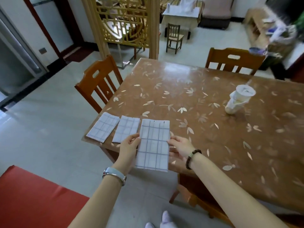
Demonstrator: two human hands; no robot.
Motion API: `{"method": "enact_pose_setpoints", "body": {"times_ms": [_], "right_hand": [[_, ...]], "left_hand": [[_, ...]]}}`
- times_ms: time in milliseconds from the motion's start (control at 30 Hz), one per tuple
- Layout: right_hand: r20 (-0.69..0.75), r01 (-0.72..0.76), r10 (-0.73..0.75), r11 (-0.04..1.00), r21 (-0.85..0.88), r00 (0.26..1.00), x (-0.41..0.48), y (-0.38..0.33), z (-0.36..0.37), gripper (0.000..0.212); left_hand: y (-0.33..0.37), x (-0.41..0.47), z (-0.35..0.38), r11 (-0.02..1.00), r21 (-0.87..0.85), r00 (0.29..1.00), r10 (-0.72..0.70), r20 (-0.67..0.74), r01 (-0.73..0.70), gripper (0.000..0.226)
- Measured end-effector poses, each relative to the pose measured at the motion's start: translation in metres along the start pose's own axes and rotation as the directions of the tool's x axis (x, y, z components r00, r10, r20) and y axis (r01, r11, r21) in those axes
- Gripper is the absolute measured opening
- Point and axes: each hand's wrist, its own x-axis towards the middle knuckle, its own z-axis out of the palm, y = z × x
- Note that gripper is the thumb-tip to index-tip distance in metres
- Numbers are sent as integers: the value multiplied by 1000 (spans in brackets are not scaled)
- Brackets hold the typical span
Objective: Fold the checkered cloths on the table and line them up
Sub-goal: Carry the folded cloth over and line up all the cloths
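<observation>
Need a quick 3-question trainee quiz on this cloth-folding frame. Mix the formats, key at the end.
1. True or false: all three folded cloths lie flat with no hand on them.
2. Multiple choice: which cloth do the left hand and right hand hold by its side edges? A) leftmost B) middle C) rightmost
3. Fill in: the white cup stands on the table, far to the ____ of that cloth.

Key: 1 false; 2 C, the rightmost cloth; 3 right.
</observation>
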Motion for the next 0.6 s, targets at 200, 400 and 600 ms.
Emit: {"method": "enact_pose_setpoints", "body": {"times_ms": [200, 400, 600], "right_hand": [[-107, -28, 30, 999, 19, 994, 23, -1, -30, 13], [-231, -58, 64, 998, 31, 971, 51, 5, -59, 13], [-268, -88, 97, 995, 48, 958, 71, 6, -83, 11]], "left_hand": [[-7, 34, 35, 997, 47, 995, -64, 81, 60, 24], [-16, 64, 68, 992, 96, 985, -91, 144, 78, 18], [-35, 89, 94, 976, 186, 973, -144, 179, 111, 15]]}}
